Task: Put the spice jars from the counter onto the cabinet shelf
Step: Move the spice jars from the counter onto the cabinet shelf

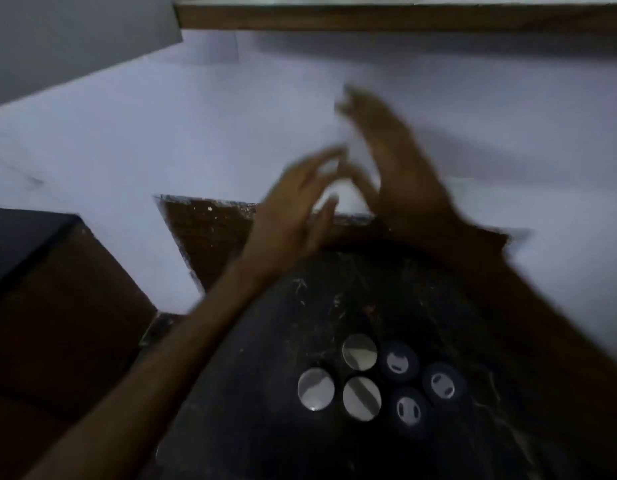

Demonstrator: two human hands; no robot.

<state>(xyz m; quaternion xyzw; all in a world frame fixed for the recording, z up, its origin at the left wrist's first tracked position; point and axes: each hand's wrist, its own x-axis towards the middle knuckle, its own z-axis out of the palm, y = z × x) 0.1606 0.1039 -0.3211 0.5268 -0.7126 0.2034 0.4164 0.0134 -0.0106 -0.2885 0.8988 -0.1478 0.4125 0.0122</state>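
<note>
Several spice jars stand close together on the dark marble counter (251, 427), seen from above. Three have shiny silver lids (359, 351) (315, 389) (362, 398). Three have dark lids with pale openings (399, 362) (443, 382) (408, 408). My left hand (293, 206) and my right hand (393, 161) are raised above and beyond the jars, fingers spread, both blurred by motion. Neither hand holds anything. A brown wooden cabinet edge (369, 17) runs along the top of the view.
A pale wall (196, 116) fills the middle. A grey panel (75, 39) hangs at the top left. A dark box-like object (19, 244) sits at the left on a brown surface (57, 341). A brown strip (206, 237) borders the counter's back.
</note>
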